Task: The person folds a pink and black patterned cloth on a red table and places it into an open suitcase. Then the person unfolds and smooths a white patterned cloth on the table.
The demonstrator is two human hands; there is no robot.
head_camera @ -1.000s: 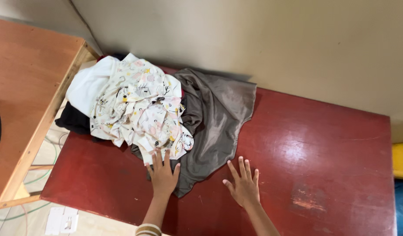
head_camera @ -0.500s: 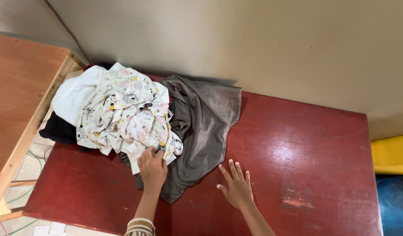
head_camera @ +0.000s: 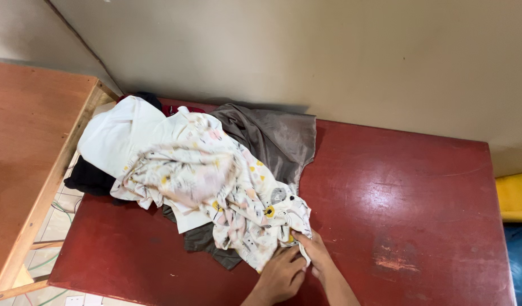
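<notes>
Both hands meet at the near edge of the patterned cloth point(head_camera: 227, 192). Left hand point(head_camera: 281, 277) has its grip closed on the cloth's lower corner, fingers curled into the fabric. Right hand point(head_camera: 317, 258) pinches the same edge just beside it, grip closed on the hem, the two hands touching. The cloth is cream with small pink, yellow and grey prints, bunched and stretched toward the hands, lying on top of the pile on the red desk point(head_camera: 408, 187). Under it a grey-brown garment point(head_camera: 278, 136) spreads toward the wall, its lower edge showing below the cloth at left. A white garment point(head_camera: 116, 136) sits at the pile's far left, a black one point(head_camera: 88, 178) beneath it hanging off the desk edge. Wooden table point(head_camera: 29, 141) stands beside, left. Beige wall point(head_camera: 329, 56) behind.
</notes>
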